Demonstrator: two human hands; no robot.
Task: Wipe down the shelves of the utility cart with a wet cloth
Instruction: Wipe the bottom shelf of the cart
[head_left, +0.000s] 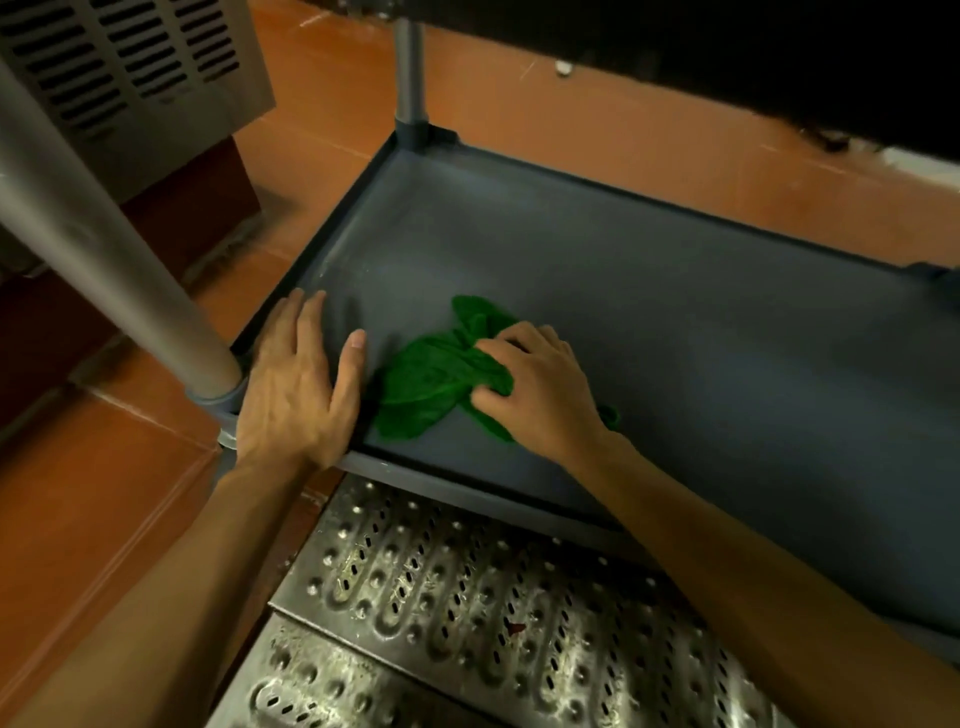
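The bottom shelf (675, 322) of the grey utility cart is a shallow tray with a raised rim, and the only thing lying in it is the green cloth (431, 384). The cloth sits crumpled on the shelf floor near the left front corner, one lobe spread flat toward the rim and another bunched up behind.

The right hand (540, 384) reaches in over the front rim, palm down, forearm angled from the lower right. Its fingers (498, 345) are curled and gathered into the cloth, gripping a bunch of it against the shelf. A bit of green shows past the wrist.

The left hand (296, 384) rests on the left front corner of the shelf, just beside the near post (104, 249) where it enters its socket. Its fingers (304, 322) lie straight and close together along the left rim, while the thumb is spread away, lying on the shelf floor near the edge of the cloth but not touching it.

A far post (410, 73) rises from the back left corner. Beneath the front of the cart lies a perforated metal floor grate (467, 597), set into the orange tiled floor (571, 104). A louvred metal cabinet (130, 67) stands at the upper left.
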